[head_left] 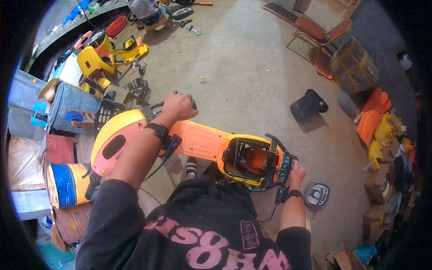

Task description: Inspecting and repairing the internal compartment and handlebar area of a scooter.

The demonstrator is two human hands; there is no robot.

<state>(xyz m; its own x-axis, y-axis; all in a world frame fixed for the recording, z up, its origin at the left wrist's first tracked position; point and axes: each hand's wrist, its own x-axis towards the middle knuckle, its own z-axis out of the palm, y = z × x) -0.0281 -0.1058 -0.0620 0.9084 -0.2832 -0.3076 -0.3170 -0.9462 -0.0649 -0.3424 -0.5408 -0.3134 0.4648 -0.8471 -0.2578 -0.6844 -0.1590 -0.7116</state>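
A yellow and orange scooter (198, 139) stands across in front of me, its front end to my left. My left hand (177, 107) is closed round a black handlebar grip (194, 104). At the rear, my right hand (296, 174) is wrapped round the black rear rail (281, 148), beside a green number plate (284, 166). Between my hands lies the orange footboard (198, 137), and behind it an open seat compartment (247, 157) with dark parts and cables inside. A dark band with a small black device sits on each wrist. One of my shoes (191, 167) shows beside the scooter.
A black box (308, 105) and a grey-white part (316, 195) lie on the concrete floor. Drums, crates and yellow panels (94, 63) crowd the left. A red-seated chair (310, 29), taped carton (354, 67) and orange panels (373, 112) line the right.
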